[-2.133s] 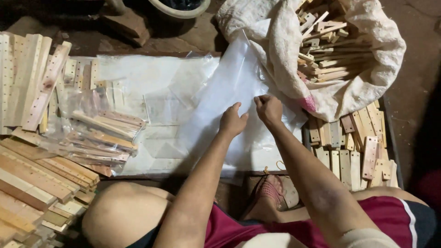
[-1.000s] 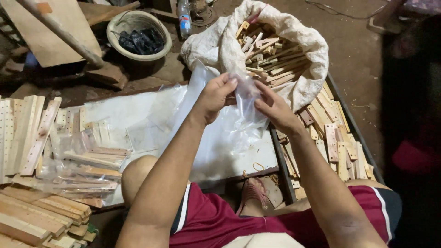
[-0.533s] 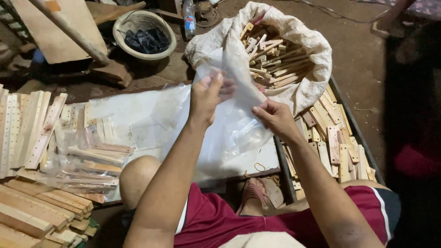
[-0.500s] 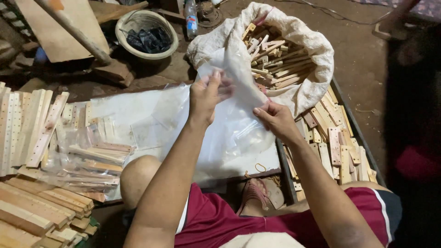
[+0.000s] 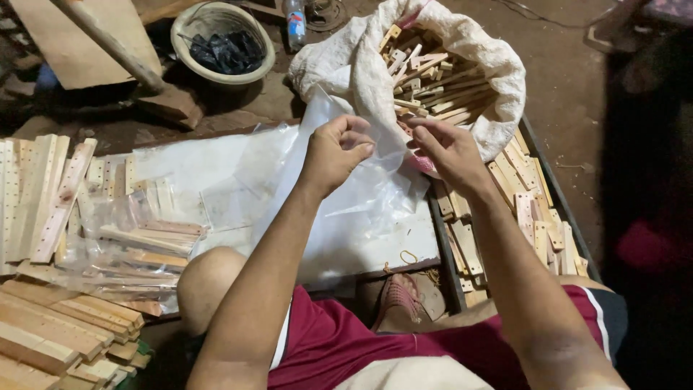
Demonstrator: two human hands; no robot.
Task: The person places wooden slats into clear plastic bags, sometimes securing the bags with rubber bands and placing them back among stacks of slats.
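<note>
My left hand (image 5: 338, 149) and my right hand (image 5: 448, 149) both pinch the top edge of a clear plastic bag (image 5: 361, 195), held up in front of me and hanging loose. Behind it sits a white cloth sack (image 5: 491, 68) full of short wooden sticks (image 5: 426, 79). Under the bag lies a flat stack of clear plastic bags (image 5: 209, 173) on a board.
Bagged wooden pieces (image 5: 137, 245) and stacked wooden slats (image 5: 43, 195) lie to the left. More wooden pieces (image 5: 534, 209) fill a tray at the right. A pale basin (image 5: 224, 47) with dark contents and a plastic bottle (image 5: 294, 22) stand on the far floor.
I lifted one clear bag off the flat stack and raised it toward the sack. My hands have since come closer together at its top edge.
</note>
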